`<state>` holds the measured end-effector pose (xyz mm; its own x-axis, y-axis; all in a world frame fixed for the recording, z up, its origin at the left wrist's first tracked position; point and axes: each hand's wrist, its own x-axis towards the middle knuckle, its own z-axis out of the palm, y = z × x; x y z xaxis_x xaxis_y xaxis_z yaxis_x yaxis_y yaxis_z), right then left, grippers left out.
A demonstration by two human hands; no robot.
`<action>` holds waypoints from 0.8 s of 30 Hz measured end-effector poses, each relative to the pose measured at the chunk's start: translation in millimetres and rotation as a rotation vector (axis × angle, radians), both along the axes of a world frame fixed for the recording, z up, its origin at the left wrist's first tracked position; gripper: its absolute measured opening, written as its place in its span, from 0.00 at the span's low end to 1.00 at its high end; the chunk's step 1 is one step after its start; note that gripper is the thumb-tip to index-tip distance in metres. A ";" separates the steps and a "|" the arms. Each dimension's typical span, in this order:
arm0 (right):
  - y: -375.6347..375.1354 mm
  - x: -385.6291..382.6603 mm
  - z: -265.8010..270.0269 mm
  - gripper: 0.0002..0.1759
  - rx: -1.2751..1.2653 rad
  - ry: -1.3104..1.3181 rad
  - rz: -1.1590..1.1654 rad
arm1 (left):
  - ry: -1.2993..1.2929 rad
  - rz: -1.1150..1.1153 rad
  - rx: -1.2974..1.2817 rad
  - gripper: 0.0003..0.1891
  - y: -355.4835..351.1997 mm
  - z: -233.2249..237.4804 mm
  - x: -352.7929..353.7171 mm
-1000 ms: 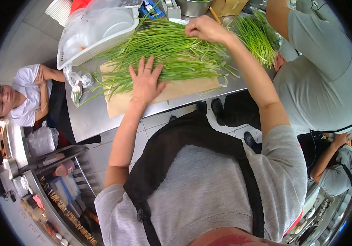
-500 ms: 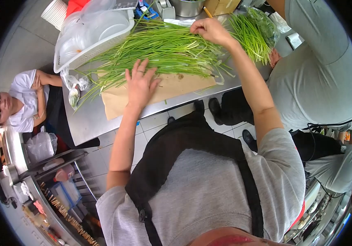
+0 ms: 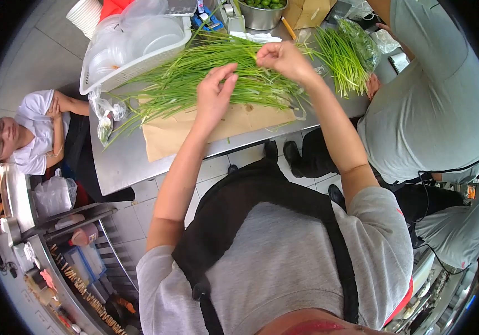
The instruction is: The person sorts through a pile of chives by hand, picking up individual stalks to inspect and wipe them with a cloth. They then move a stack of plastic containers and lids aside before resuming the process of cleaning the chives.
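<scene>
A wide heap of long green chives [image 3: 178, 84] lies over a sheet of brown paper [image 3: 183, 131] on the metal table. My left hand [image 3: 216, 95] hovers above the heap's front, thumb apart from its bent fingers and nothing held. Farther right, my right hand [image 3: 287, 60] pinches a thin green strand at the heap's upper edge; the fingertips partly cover it. A second chive bundle [image 3: 342, 61] lies to the right, beside a clear plastic bag of greens [image 3: 362, 47].
A white basket [image 3: 139, 72] with plastic containers stands at the left. Behind are a metal pot [image 3: 261, 18] of small green fruits and an orange pencil [image 3: 288, 29]. A co-worker in grey [image 3: 426, 111] stands close on the right; a person in white [image 3: 33, 131] is at the left.
My left hand has lifted off the chives and moved right and up, toward my right hand. The right hand stays at the heap's upper edge, its fingers still pinched.
</scene>
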<state>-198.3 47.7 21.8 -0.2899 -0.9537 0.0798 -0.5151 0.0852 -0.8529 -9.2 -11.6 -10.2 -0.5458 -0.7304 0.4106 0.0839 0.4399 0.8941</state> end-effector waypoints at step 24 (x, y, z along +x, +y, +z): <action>-16.9 52.3 5.5 0.08 -0.141 -0.421 -0.082 | 0.142 -0.409 0.816 0.13 -21.9 -8.2 20.9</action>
<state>-145.9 30.8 27.3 -0.3993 -0.9144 0.0659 -0.1169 -0.0206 -0.9929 11.7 -33.5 -18.3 -0.8090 -0.5844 -0.0637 0.2267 -0.4102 0.8833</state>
